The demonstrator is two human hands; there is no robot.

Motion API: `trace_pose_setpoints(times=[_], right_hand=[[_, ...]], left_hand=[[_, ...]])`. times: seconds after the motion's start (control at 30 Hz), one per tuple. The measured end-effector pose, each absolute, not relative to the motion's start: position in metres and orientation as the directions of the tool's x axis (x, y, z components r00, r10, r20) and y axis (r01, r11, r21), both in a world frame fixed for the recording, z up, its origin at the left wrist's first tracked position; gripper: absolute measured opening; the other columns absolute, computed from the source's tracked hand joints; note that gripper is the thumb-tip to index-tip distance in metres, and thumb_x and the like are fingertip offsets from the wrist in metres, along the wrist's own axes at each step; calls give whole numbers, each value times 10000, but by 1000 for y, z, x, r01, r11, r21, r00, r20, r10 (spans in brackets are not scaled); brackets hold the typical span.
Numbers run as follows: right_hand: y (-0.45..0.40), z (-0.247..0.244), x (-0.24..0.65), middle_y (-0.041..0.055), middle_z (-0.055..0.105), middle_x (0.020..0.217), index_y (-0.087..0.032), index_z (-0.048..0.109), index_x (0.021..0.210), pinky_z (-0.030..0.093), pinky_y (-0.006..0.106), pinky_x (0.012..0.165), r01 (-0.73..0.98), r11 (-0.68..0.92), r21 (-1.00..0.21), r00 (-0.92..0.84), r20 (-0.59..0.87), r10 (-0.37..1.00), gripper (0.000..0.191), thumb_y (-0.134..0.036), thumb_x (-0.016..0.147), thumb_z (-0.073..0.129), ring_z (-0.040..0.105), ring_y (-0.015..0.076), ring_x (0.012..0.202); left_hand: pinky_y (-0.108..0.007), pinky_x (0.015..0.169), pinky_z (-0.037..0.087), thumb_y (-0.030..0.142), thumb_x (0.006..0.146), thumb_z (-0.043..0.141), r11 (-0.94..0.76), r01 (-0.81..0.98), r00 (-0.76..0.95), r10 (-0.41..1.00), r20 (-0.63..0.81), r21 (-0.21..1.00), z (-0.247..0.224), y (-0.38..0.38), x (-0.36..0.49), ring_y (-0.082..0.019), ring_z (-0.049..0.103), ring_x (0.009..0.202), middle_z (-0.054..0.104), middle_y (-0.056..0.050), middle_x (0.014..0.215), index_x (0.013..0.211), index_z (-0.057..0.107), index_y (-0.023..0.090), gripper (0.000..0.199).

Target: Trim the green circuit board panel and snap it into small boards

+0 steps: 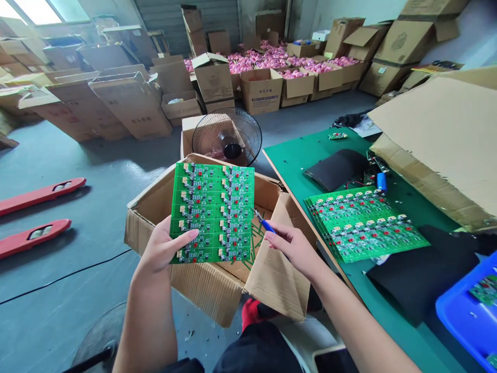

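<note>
My left hand (165,246) grips a green circuit board panel (212,212) at its lower left, thumb across the front. Two columns of small repeated circuits with red and cream parts cover the panel. Closed around blue-handled pliers (266,224), my right hand (291,246) is at the panel's right side. The metal tip of the pliers is at the right edge; whether it touches is hard to tell. Beneath both hands stands an open cardboard box (151,212), with thin green strips (256,235) inside.
On the green table (287,153) to the right lies a stack of similar panels (365,223), near black sheets (337,168) and a blue bin (458,311). A black fan (227,137) stands behind the box. Red pallet-truck forks (39,194) lie left. Cartons of pink items (262,88) line the back.
</note>
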State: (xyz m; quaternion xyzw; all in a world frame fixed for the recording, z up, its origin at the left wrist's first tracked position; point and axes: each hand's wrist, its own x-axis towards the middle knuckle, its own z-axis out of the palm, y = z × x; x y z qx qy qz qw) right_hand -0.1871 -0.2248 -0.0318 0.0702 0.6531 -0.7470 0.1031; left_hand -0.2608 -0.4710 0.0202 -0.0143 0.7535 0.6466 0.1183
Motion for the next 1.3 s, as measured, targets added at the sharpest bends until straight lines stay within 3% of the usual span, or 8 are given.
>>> trace_pose_setpoints(times=[0.23,0.5,0.73,0.97,1.1,1.3], right_hand=[[-226,-31,-186,70,502,739,-59,566,815,379,235,610,207,-124,-970,-977,-200,-66,449,-498,726,538,426,92,632],[-234,-36,-185,57,491,735,-89,612,1039,363,217,596,136,-101,-986,-990,-139,22,522,-525,767,520,400,84,617],[-237,-36,-189,66,518,799,-120,614,1050,373,218,614,138,-107,-985,-990,-141,16,510,-536,772,511,416,89,637],[-237,-32,-189,61,495,741,-77,544,831,401,212,594,190,-227,-955,-981,-180,-66,483,-552,741,533,448,84,628],[-238,-32,-189,47,467,689,-74,542,844,387,206,556,184,-233,-955,-983,-173,-70,525,-587,738,512,439,77,591],[-237,-36,-190,46,434,679,-88,524,810,349,215,537,166,-195,-967,-986,-155,-68,493,-577,767,492,411,79,573]], left_hand=[[-264,591,517,272,474,767,185,-147,-973,151,-175,972,17,-473,-260,-223,602,760,616,-131,916,908,514,71,541],[-327,657,532,285,549,743,214,-78,-971,205,-122,974,10,-477,-262,-243,600,807,611,-114,953,949,507,83,506],[-320,701,519,296,566,734,257,-74,-974,191,-125,964,12,-478,-260,-262,583,893,596,-117,1011,951,512,104,484],[-278,653,521,329,536,751,234,-123,-978,137,-158,964,15,-476,-259,-237,591,851,598,-123,998,966,495,98,552],[-264,626,524,339,512,764,229,-171,-972,122,-203,958,15,-475,-260,-222,595,809,599,-138,984,968,485,79,595],[-264,657,522,336,597,723,272,-46,-971,216,-107,961,12,-478,-259,-232,585,887,583,-135,1035,990,481,99,519]])
